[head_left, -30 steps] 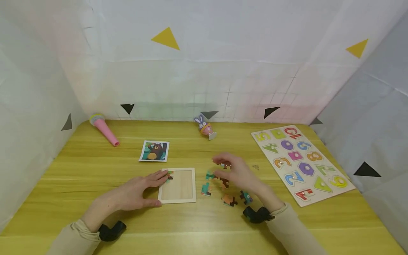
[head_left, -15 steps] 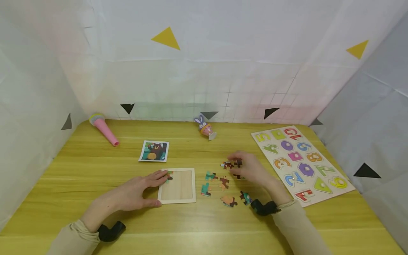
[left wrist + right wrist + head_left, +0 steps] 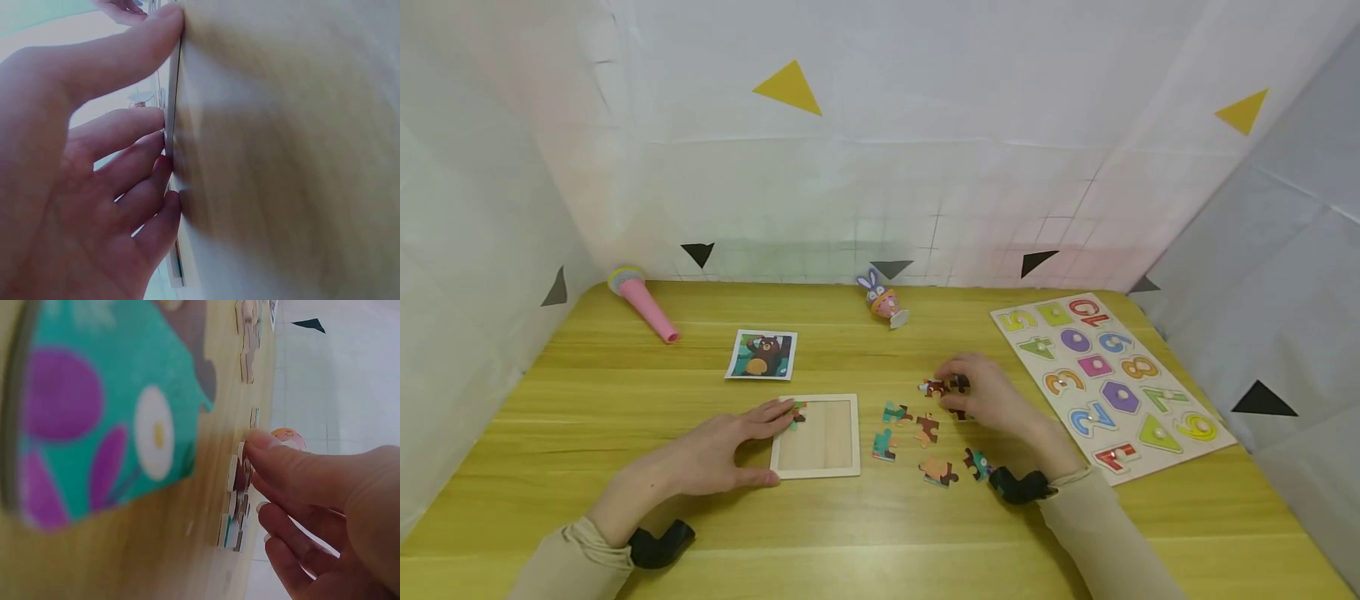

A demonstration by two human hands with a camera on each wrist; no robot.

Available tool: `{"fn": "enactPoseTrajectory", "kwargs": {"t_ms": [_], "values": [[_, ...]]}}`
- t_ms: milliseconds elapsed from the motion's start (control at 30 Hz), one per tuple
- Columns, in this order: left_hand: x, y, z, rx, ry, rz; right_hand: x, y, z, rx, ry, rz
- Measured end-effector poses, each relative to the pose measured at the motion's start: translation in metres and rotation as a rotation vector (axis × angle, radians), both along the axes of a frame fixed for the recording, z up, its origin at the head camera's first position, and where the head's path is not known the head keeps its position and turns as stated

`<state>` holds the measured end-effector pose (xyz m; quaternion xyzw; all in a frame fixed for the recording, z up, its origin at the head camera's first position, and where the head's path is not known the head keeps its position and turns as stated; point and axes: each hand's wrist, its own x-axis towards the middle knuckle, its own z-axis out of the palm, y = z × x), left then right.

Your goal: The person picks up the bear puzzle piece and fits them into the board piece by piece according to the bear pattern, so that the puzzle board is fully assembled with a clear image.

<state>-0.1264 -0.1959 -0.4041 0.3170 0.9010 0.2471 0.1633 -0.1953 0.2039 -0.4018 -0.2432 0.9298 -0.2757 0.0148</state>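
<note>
My left hand rests on the left side of a square wooden puzzle tray, thumb at the lower corner and fingers at the upper left. One jigsaw piece lies in the tray's upper left corner, partly covered by the fingertips. Right of the tray, my right hand reaches low over dark brown jigsaw pieces, thumb and index finger apart and touching their edges. In the right wrist view the thumb tip meets a piece edge; a teal piece with a white flower looms close to the camera.
Loose pieces lie between the tray and right hand, including a teal one and an orange one. A bear picture card, pink toy microphone and rabbit figure lie behind. A number-and-shape board lies at right.
My right hand has moved right, from above the middle pieces to the dark brown ones, then stayed there. The left hand and tray have kept their place.
</note>
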Motion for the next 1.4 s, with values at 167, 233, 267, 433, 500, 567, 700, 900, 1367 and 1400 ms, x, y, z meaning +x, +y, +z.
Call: {"fn": "enactPoseTrajectory", "kwargs": {"t_ms": [167, 233, 267, 433, 500, 567, 700, 900, 1367, 1400], "values": [[-0.0005, -0.0002, -0.0003, 0.003, -0.004, 0.007, 0.0001, -0.0015, -0.0009, 0.017, 0.013, -0.015], [-0.0007, -0.0003, -0.0004, 0.001, -0.003, 0.010, 0.0005, -0.0024, -0.0011, 0.026, 0.023, -0.022], [-0.0008, -0.0003, -0.0004, 0.001, -0.003, 0.011, 0.0008, -0.0027, -0.0010, 0.028, 0.028, -0.024], [-0.0009, -0.0004, -0.0002, 0.002, -0.007, 0.011, 0.0019, -0.0041, -0.0004, 0.033, 0.036, -0.033], [-0.0009, -0.0005, -0.0004, 0.001, -0.007, 0.011, 0.0020, -0.0040, -0.0006, 0.036, 0.035, -0.034], [-0.0010, -0.0007, -0.0009, -0.002, -0.005, 0.012, 0.0017, -0.0036, -0.0014, 0.043, 0.038, -0.031], [-0.0007, -0.0011, -0.0015, -0.012, 0.005, 0.013, 0.0015, -0.0030, -0.0023, 0.063, 0.052, -0.015], [0.0006, -0.0007, -0.0002, -0.010, 0.011, 0.017, 0.0020, -0.0035, -0.0021, 0.089, 0.063, -0.003], [0.0012, -0.0001, 0.0001, -0.004, 0.011, 0.014, 0.0043, -0.0041, 0.0010, 0.063, 0.052, 0.012], [0.0011, -0.0001, 0.0000, -0.004, 0.011, 0.012, 0.0044, -0.0041, 0.0012, 0.064, 0.050, 0.010]]}}
